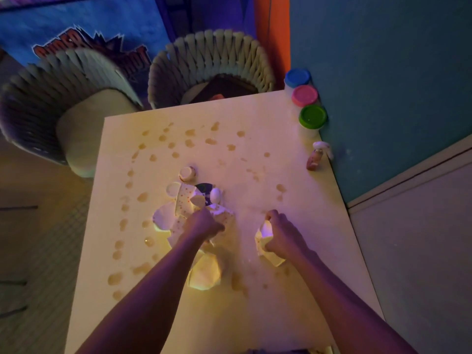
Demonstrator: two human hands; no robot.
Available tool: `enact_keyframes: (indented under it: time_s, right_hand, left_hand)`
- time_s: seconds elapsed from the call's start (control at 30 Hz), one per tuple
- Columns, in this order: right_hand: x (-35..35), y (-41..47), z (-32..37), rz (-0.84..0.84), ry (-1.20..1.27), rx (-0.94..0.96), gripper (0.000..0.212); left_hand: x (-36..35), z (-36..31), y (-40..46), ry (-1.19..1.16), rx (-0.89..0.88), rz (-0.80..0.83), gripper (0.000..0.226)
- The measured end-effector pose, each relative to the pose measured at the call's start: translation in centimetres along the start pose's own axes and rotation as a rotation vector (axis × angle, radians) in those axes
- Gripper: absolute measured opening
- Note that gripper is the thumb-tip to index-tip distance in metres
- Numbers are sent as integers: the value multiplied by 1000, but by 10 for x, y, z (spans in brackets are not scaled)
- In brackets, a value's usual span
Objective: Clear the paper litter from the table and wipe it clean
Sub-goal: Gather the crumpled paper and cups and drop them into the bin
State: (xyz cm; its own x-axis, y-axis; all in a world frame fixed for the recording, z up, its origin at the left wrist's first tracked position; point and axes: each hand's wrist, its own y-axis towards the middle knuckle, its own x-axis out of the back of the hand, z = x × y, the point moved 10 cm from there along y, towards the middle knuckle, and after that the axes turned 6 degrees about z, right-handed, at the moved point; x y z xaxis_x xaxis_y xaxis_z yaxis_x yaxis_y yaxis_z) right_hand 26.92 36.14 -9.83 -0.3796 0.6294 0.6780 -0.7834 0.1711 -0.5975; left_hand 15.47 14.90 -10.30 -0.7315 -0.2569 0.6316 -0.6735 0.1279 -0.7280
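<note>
Pale table (293, 290), dim coloured light, surface dotted with brownish spill marks (190, 143) in rough arcs. Paper litter (184, 200) heaped at table centre: torn white and spotted pieces, one dark scrap, a small cup on its side just beyond. Left hand (204, 223) sits on the near edge of the heap, fingers curled down into the paper, gripping it. Right hand (282, 232), well apart from the heap, fingers and thumb curled round a crumpled paper piece (265, 237) resting on the table. Another folded piece (204, 273) lies under the left forearm. Three lidded tubs (313, 118) and a small bottle (316, 157) line the right edge by the wall. Two woven chairs (212, 65) stand beyond the far edge.
</note>
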Motion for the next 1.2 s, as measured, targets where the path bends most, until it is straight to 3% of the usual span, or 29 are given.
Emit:
enact_keyframes:
  time_s: [0.1, 0.3, 0.53, 0.83, 0.97, 1.2]
  right_hand:
    - [3, -12, -2, -44, 38, -21, 60]
    - [0, -41, -22, -67, 212, -133, 66]
    - [-11, -71, -28, -116, 307, -202, 73]
    - [-20, -102, -22, -243, 409, -260, 70]
    - [-28, -111, -23, -279, 444, -290, 73]
    - [-34, -119, -20, -306, 509, -306, 74]
  left_hand:
    - [-2, -2, 1, 48, -6, -64, 58]
    - [-7, -6, 6, 96, -62, -128, 94]
    - [-5, -12, 4, 201, -175, -130, 69]
    - [-7, -18, 17, 102, -254, -44, 85]
    - [-10, -15, 26, 72, -220, 17, 104]
    - [-6, -14, 22, 84, -242, -8, 100]
